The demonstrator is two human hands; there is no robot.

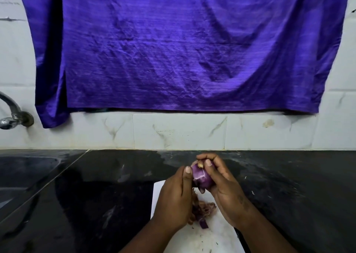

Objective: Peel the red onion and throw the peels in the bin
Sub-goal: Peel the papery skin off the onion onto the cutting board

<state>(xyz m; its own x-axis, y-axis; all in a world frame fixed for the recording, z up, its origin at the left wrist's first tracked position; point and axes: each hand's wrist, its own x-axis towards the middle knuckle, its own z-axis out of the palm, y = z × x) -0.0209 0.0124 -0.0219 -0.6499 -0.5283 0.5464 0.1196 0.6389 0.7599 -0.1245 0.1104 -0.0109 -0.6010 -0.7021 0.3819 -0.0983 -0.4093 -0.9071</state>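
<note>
cloth (pixel 183 46): deep violet, fine horizontal ribbing | wall tiles (pixel 179 131): white, grey marble veins | countertop (pixel 96 195): glossy black, pale smears | board (pixel 217 231): white, dark specks | red onion (pixel 201 177): purple-pink, pale stripe, tan root end | peels (pixel 204 207): brownish purple | tap (pixel 11 115): silver

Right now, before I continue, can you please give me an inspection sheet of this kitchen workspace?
Surface: black counter, smeared; a white board lies on it below the hands.
Job's things: red onion, mostly peeled, held above the board; peels heaped on the board; no bin in view.
Clutter: small dark scraps on the board.
Hands: left hand and right hand both grip the onion.
Cables: nothing seen.
Surroundings: purple cloth hanging over the tiled wall; tap and sink at left.
</note>
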